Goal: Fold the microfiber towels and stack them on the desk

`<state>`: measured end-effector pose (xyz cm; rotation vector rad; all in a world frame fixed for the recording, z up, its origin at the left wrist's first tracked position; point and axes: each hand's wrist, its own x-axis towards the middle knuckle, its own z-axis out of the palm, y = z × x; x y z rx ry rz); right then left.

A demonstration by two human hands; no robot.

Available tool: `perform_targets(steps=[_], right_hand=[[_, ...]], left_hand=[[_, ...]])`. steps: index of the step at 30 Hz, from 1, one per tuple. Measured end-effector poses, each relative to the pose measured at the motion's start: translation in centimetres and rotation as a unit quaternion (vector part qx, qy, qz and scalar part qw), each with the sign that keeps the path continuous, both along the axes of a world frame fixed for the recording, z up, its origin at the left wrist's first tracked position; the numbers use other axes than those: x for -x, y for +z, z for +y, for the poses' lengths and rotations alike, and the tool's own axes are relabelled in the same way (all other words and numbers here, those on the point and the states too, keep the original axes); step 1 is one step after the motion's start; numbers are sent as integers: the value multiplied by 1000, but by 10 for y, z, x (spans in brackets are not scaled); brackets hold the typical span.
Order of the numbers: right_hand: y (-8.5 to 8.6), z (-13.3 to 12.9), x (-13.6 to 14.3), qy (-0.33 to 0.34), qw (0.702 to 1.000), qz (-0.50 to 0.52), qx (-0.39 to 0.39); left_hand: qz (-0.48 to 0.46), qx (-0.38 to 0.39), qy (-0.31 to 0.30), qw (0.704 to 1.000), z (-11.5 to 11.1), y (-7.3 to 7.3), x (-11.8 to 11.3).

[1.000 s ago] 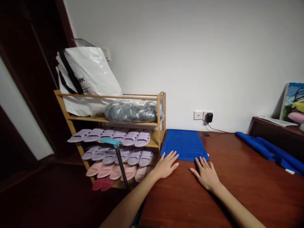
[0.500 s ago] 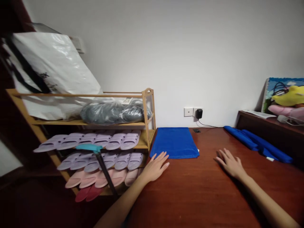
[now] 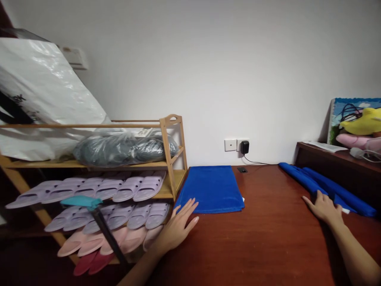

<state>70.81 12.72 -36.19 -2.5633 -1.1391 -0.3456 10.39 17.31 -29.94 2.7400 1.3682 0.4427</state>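
White wall (image 3: 205,79) — reddish-brown table (image 3: 253,242)

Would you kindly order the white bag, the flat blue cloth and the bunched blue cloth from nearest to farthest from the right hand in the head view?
1. Bunched blue cloth: right side of the table, at the right hand.
2. Flat blue cloth: left part of the table, beside the rack.
3. White bag: far left, on the rack's top shelf.

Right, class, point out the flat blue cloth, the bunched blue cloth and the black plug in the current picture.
Flat blue cloth (image 3: 212,188), head view: middle of its top surface.
Bunched blue cloth (image 3: 320,181), head view: upper side, near its middle.
Black plug (image 3: 244,147), head view: front of its body.
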Motion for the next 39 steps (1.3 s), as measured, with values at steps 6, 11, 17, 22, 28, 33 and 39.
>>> perform_targets(steps=[6,11,17,22,28,33,39], right_hand=[[2,-4,4,-10,1000,-27,10],[9,-18,27,26,998,-51,18],[24,-67,76,103,987,-104,60],[49,-100,93,42,992,-91,81],[51,-102,102,23,994,-2,104],[40,-130,157,62,992,2,111],[50,-199,264,164,973,-89,136]], left_hand=[[-12,-19,-3,1000,4,-5,1],[-32,-47,-12,998,5,-6,3],[-36,-66,-18,997,-1,-2,2],[-46,-82,-27,995,-7,1,2],[-57,-102,-15,993,-9,0,4],[-54,-116,-50,991,-16,7,3],[0,-49,-174,984,-93,36,-37]])
